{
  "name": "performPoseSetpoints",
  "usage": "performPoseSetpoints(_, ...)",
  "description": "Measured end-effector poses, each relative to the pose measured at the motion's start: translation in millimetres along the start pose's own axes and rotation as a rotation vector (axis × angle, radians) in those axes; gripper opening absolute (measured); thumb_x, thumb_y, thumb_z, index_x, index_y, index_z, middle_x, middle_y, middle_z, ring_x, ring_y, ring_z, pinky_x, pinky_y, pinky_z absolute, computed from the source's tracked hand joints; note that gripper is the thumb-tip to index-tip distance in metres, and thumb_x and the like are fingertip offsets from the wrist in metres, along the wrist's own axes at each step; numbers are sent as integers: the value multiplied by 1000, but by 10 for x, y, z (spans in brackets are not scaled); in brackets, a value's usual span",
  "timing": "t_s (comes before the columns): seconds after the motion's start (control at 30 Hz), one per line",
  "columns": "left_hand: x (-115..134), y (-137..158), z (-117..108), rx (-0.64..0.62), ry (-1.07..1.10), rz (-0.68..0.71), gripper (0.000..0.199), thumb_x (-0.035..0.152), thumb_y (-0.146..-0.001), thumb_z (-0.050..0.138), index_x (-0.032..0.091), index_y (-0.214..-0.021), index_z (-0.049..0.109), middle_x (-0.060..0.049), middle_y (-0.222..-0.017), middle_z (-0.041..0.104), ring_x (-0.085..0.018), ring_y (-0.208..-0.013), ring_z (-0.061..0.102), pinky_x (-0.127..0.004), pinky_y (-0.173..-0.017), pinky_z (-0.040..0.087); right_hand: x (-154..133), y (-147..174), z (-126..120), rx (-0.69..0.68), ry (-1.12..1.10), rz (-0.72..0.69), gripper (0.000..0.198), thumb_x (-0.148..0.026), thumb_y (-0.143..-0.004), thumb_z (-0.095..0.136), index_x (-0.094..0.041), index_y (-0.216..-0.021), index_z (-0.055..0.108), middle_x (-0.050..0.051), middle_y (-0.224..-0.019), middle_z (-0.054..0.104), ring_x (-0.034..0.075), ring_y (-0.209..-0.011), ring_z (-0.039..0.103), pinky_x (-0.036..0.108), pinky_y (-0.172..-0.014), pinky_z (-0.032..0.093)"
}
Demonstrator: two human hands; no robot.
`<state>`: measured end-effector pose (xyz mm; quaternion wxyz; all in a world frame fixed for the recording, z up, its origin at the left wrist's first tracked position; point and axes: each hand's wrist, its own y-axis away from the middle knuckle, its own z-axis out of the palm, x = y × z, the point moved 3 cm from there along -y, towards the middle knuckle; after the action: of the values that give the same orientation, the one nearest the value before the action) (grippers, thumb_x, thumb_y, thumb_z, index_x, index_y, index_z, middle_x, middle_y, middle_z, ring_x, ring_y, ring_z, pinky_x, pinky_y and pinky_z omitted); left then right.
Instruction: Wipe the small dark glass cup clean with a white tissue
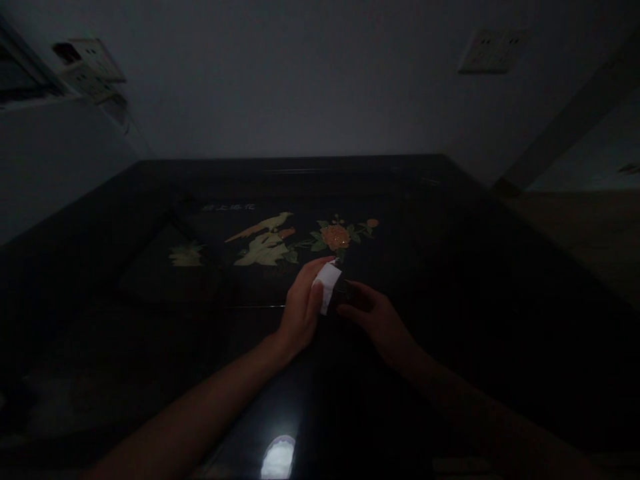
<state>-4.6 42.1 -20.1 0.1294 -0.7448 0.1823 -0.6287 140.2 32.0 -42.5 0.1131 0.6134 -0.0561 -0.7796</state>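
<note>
My left hand (301, 301) is closed around a small white piece (328, 283), which looks like folded paper or tissue, with the thumb pressed on its face. Just to the right, my right hand (374, 313) has its thumb and fingers bent around a small dark object (344, 289). That object sits against the white piece's right side; its kind is lost in the gloom. Both hands are over a glossy black tabletop (430, 313), near a picture of a bird (267, 227) and an orange flower (335, 237) on its surface.
The room is very dim. A pale wall (290, 87) rises behind the table, with a wall socket (493, 51) on the right and more sockets (97, 60) on the left. A bright light reflection (279, 457) lies on the near part of the tabletop.
</note>
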Motion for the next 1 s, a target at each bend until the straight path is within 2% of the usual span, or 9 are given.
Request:
performPoseSetpoints(0.23, 31, 15, -24, -137, -119, 193, 44, 45, -96, 36, 25, -126, 62, -10, -133, 59, -25, -128, 49, -40, -113, 27, 2, 10, -1, -4, 22, -6, 43, -26, -54, 84, -21, -94, 70, 4, -97, 75, 26, -95, 68, 43, -91, 49)
performPoseSetpoints(0.4, 63, 7, 3, -149, -162, 171, 37, 38, -96, 40, 25, -120, 66, -9, -129, 63, -24, -125, 51, -43, -115, 24, 22, -11, -26, 9, 19, -12, 42, -22, -53, 85, -22, -92, 70, 2, -94, 75, 25, -95, 68, 42, -92, 49)
performPoseSetpoints(0.6, 44, -10, -8, -36, 7, 16, 41, 47, -94, 41, 21, -106, 72, -11, -119, 67, -26, -115, 57, -39, -104, 38, 22, -16, -20, 5, -20, 45, 44, -28, -51, 87, -22, -91, 70, 3, -93, 75, 25, -96, 67, 41, -91, 49)
performPoseSetpoints(0.7, -7, -41, -15, -9, 97, -89, 46, 51, -93, 42, 17, -105, 71, -11, -116, 67, -25, -110, 59, -37, -99, 42, 14, -11, -26, 16, -35, 90, 50, -29, -49, 88, -21, -94, 70, 3, -95, 75, 25, -96, 68, 42, -92, 49)
performPoseSetpoints(0.87, -140, -80, 11, 10, 287, -367, 45, 49, -91, 42, 16, -105, 70, -8, -111, 71, -25, -104, 64, -33, -91, 47, 34, -21, -32, -6, -84, 109, 50, -35, -51, 88, -20, -96, 71, 5, -98, 74, 24, -96, 67, 42, -94, 47)
performPoseSetpoints(1.0, -243, -88, 87, 45, 558, -574, 40, 43, -88, 45, 16, -98, 72, -7, -100, 74, -25, -99, 67, -33, -88, 50, 57, -34, -22, -67, -137, 87, 48, -36, -53, 88, -21, -96, 72, 5, -101, 74, 24, -97, 67, 42, -95, 46)
